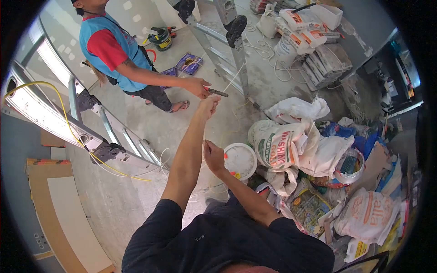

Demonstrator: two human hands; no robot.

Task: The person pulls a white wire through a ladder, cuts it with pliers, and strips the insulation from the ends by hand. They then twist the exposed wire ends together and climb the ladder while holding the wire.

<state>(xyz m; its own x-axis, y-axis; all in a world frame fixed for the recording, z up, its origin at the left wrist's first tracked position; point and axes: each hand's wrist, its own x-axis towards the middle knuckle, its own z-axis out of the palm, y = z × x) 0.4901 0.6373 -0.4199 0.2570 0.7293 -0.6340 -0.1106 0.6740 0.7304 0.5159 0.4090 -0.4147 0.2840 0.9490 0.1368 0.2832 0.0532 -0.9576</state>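
Observation:
A thin white cable [234, 78] runs down past the ladder to my left hand [208, 107], which is stretched forward and closed around it. Lower and nearer my body, my right hand [214, 157] is closed, its fingertips pinching the same cable where it hangs below the left hand. Just above my left hand, a co-worker's hand [197, 87] holds pliers [217, 92] with dark jaws that overlap the cable in this view. A white bucket [240, 161] stands on the floor right beside my right hand.
One aluminium ladder [209, 41] stands ahead, another [45, 109] at left with a yellow cable [61, 98] draped over it. Filled sacks [277, 145] and rubbish are piled at right. The co-worker [114, 59] stands ahead left, near purple boxes [189, 63].

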